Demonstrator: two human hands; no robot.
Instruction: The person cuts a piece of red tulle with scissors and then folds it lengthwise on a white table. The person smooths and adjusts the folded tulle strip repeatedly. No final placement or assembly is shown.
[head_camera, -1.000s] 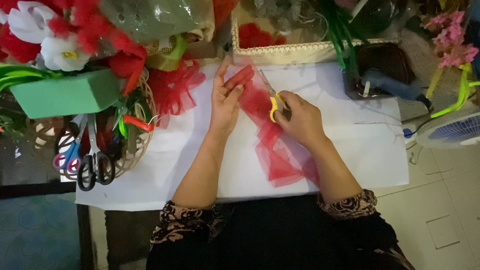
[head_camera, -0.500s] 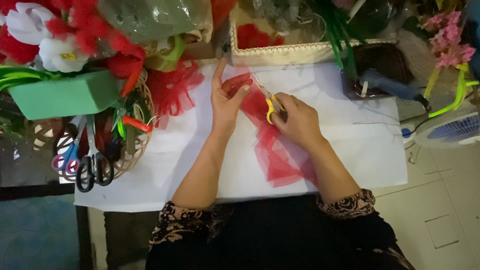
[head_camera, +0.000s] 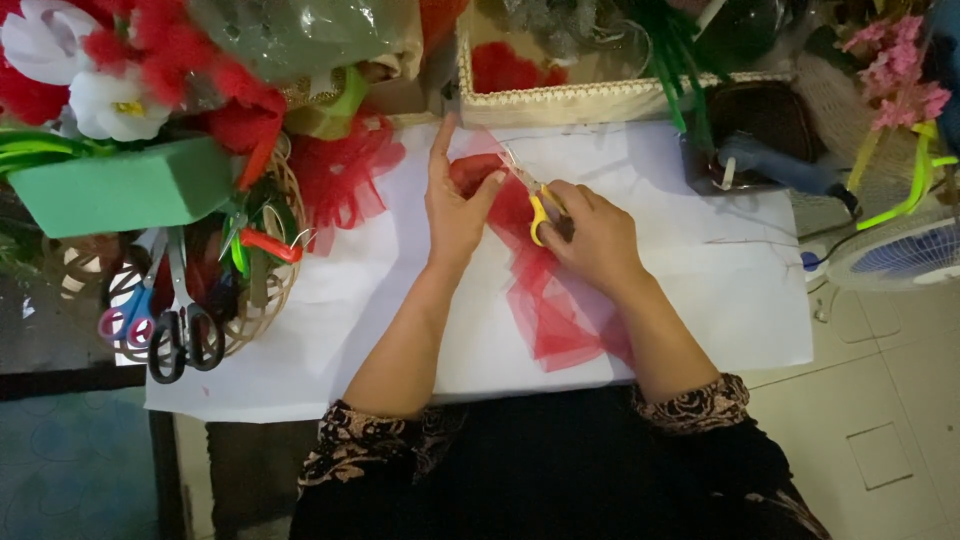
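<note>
- Red netting strip (head_camera: 545, 305): lies on the white sheet (head_camera: 720, 300) that covers the bench, running from the middle of the sheet back toward the person; its far end is gathered between the two hands.
- Left hand (head_camera: 455, 205): grip pinches the far end of the netting between thumb and fingers, index finger pointing away; judged to hold the fabric taut and flat so that the blades meet it cleanly.
- Right hand (head_camera: 595, 235): grip clenched around the yellow-handled scissors (head_camera: 530, 195), blades pointing far-left into the netting just beside the left thumb.
- Wicker basket (head_camera: 265, 310): left of the sheet, holding spare scissors (head_camera: 180, 330) and small tools, near at hand yet apart from the netting.
- Green foam block (head_camera: 125, 185): far left, beneath red and white artificial flowers (head_camera: 110, 70).
- Red netting rosette (head_camera: 345, 175): far left on the sheet, set aside from the hands.
- Lace-edged box (head_camera: 600, 95): far side, touching the sheet's edge.
- Small fan (head_camera: 900, 255): right, off the bench.
- Change from a second ago: the scissors now sit farther up the netting, closer to the left thumb; the left hand's pinch looks unchanged, and the surroundings are as before.
</note>
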